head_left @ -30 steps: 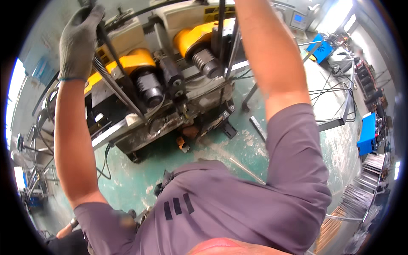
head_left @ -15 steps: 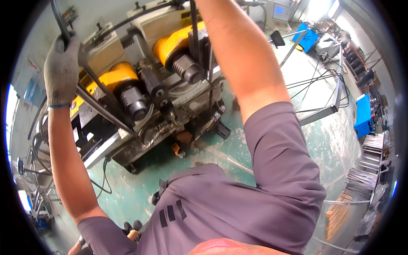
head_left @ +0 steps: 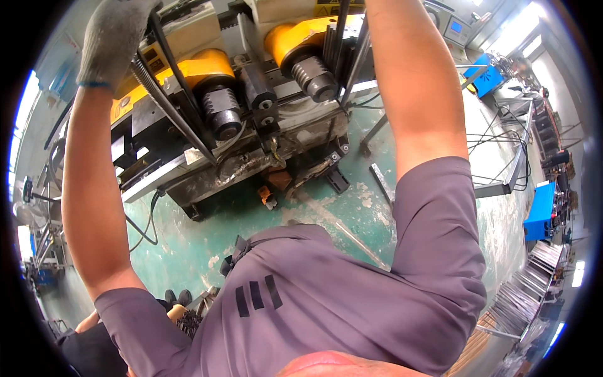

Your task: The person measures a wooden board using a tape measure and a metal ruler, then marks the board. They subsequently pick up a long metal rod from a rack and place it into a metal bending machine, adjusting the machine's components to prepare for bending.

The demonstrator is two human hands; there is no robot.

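Note:
My left hand, in a grey knitted glove, is raised at the upper left, with its fingertips partly cut off by the top edge. It is closed at the upper end of a dark metal tube, which slants down in front of a machine. My right forearm reaches up and out of the picture, so the right hand is not visible. Between my arms, the machine has two yellow arms with dark ribbed cylinders. A ribbed hose runs beside the tube.
A metal bar and an orange-brown piece lie on the green floor. To the right are a metal frame with thin black rods, blue boxes and stacked metal strips. A person in dark clothes is at the lower left.
My left hand has gone up and slightly right, toward the top edge. The view has shifted, so the machine sits higher and farther right. My right hand stays out of sight.

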